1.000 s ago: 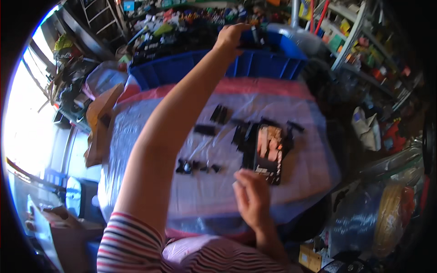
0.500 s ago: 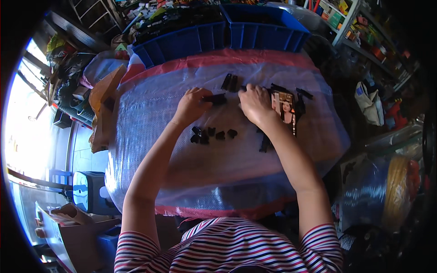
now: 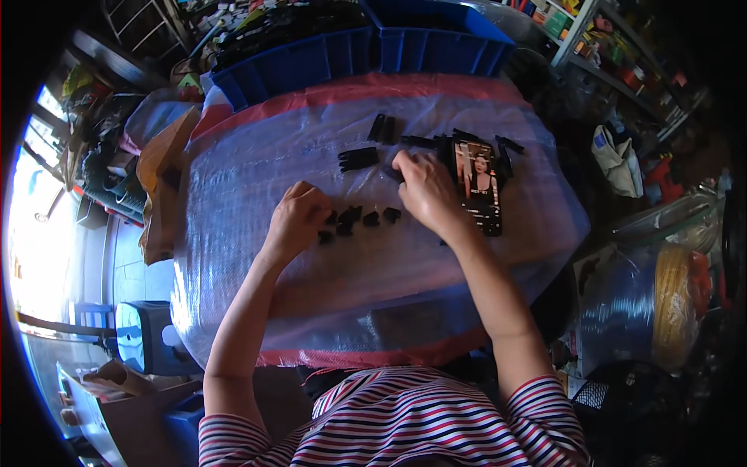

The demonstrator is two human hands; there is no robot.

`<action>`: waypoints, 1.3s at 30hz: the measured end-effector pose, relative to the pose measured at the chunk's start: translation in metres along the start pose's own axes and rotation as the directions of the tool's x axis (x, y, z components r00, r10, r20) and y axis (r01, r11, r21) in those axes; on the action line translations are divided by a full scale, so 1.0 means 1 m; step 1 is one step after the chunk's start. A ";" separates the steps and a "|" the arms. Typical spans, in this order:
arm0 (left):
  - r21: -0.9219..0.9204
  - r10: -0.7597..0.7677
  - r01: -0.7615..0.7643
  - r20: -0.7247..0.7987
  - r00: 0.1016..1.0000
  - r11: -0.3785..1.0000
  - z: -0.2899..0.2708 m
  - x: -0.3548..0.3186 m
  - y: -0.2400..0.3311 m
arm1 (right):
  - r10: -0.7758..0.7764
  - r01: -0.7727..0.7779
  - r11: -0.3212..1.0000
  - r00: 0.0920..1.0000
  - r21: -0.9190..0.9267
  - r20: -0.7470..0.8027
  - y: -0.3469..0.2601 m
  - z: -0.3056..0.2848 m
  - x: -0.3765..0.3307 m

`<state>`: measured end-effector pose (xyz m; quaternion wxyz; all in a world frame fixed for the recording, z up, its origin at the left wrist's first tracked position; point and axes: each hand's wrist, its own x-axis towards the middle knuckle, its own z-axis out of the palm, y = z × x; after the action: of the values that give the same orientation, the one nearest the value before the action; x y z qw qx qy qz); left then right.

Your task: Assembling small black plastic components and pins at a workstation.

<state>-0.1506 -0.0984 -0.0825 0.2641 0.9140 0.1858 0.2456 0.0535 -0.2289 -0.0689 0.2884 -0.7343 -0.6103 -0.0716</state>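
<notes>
Hands (image 3: 299, 212) (both bare) near black pieces (image 3: 371, 220)

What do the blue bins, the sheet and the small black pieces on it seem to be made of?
Blue bins: probably molded plastic, faintly glossy; ribbed walls suggest it. Sheet: likely woven plastic, shiny, with creases and pale glare. Small black pieces: perhaps plastic, dull; too dark for certainty.

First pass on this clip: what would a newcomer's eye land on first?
Probably the phone, its screen lit, just right of the person's right hand. Next, the small black pieces beside the left hand, dark against the pale sheet. Two blue bins stand out beyond the sheet's far red border.
</notes>
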 end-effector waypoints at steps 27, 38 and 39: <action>-0.930 -0.344 0.361 0.362 0.867 -0.069 0.027 0.015 0.040 | 0.245 -0.086 0.788 0.952 0.610 -0.183 -0.071 0.005 -0.044; -0.879 -0.276 0.347 0.263 0.925 0.326 0.017 0.014 0.056 | 0.419 -0.308 0.562 0.906 0.768 0.057 -0.078 -0.016 -0.057; -0.876 -0.249 0.315 0.234 0.940 0.365 0.017 0.014 0.057 | 0.419 -0.310 0.563 0.906 0.766 0.058 -0.077 -0.016 -0.057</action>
<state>-0.1183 -0.1435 -0.0579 0.7565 0.5885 0.1695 0.2293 -0.0285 -0.2788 -0.0561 0.6166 -0.6480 -0.3976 0.2044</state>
